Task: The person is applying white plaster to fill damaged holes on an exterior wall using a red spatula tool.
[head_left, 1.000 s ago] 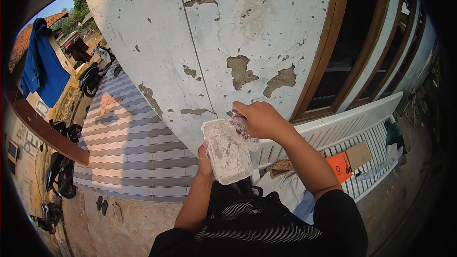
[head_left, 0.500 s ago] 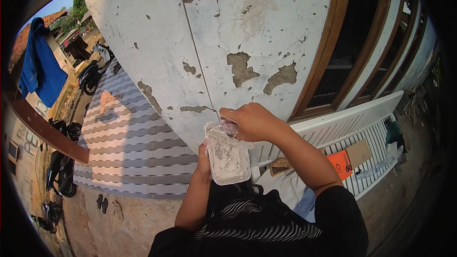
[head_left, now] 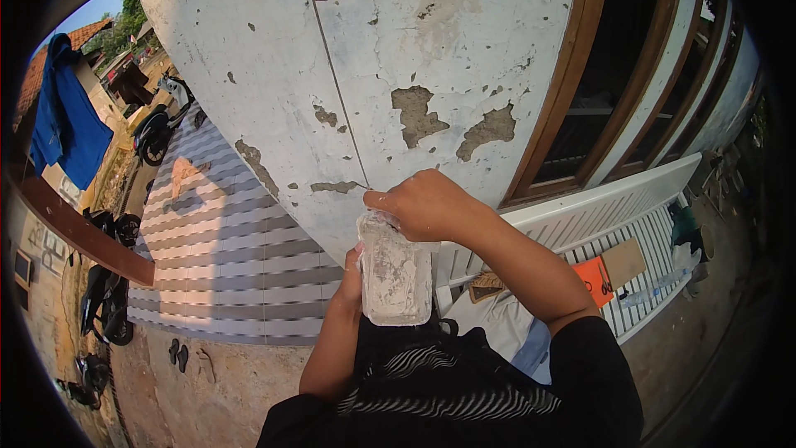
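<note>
My left hand [head_left: 352,278] grips a clear rectangular plastic container [head_left: 394,278] coated with whitish paste. My right hand [head_left: 414,211] is closed over the container's upper end, on crumpled plastic [head_left: 379,217] mostly hidden beneath the fingers. In front stands a white wall [head_left: 282,75] with a vertical crack and patches of flaked paint.
Right: wooden-framed windows [head_left: 613,75], a white slatted bench [head_left: 626,174] bearing fabric, an orange item [head_left: 589,282] and a board [head_left: 626,261]. Left: striped tiled porch [head_left: 215,274], wooden beam [head_left: 83,232], hanging blue cloth [head_left: 70,124], motorbikes [head_left: 108,299] and sandals [head_left: 178,353].
My right hand has moved leftward over the container's top, covering more of the crumpled plastic. The container sits more upright. The view has shifted slightly.
</note>
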`<action>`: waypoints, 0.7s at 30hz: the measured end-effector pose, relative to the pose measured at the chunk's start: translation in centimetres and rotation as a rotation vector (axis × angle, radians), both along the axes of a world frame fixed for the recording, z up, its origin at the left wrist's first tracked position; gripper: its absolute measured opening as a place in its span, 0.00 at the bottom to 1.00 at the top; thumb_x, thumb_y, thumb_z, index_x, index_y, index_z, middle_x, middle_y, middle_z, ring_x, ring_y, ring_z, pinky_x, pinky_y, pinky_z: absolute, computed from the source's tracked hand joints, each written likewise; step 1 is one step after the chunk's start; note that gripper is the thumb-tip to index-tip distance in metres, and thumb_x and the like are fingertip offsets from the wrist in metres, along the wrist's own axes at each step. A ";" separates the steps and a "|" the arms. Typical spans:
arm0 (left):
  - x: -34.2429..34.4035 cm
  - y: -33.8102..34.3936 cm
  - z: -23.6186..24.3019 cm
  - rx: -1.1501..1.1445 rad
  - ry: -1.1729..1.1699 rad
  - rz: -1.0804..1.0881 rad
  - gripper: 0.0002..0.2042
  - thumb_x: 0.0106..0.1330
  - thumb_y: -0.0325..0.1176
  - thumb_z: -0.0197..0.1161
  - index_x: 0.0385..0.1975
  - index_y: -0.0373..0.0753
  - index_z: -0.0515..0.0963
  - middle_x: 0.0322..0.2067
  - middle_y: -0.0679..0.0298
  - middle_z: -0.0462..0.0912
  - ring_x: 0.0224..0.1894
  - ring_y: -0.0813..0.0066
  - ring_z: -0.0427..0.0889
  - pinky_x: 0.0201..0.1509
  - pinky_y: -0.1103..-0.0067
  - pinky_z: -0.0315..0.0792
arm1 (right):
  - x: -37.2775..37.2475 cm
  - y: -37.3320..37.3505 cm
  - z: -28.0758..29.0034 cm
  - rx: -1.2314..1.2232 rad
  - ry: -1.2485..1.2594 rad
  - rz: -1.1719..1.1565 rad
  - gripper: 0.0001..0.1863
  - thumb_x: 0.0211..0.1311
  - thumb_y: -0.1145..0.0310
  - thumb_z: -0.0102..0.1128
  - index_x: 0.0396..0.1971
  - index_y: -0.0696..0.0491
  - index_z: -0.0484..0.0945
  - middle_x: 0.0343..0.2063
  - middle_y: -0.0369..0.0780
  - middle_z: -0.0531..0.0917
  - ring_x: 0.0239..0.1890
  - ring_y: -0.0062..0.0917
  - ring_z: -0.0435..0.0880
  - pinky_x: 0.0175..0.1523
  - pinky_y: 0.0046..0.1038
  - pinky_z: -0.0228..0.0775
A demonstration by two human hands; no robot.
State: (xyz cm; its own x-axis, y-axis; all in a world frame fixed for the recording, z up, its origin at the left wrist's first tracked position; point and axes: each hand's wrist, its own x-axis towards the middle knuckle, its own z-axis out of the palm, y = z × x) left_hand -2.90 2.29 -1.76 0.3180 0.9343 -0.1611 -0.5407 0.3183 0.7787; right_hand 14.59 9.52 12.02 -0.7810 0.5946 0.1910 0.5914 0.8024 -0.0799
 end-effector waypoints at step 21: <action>-2.2 1.1 -1.9 0.143 -0.135 0.208 0.35 0.68 0.59 0.40 0.65 0.36 0.62 0.57 0.52 0.74 0.56 0.55 0.77 0.60 0.61 0.73 | 0.5 0.2 -0.1 -0.194 0.285 -0.111 0.20 0.52 0.72 0.64 0.46 0.53 0.70 0.26 0.49 0.83 0.31 0.48 0.82 0.35 0.45 0.71</action>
State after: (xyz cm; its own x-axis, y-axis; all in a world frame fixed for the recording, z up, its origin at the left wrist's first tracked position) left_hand -5.14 3.40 -3.71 0.1266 0.9919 0.0076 -0.6844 0.0818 0.7245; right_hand 15.12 9.75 11.95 -0.6412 0.7193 0.2675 0.6060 0.6884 -0.3986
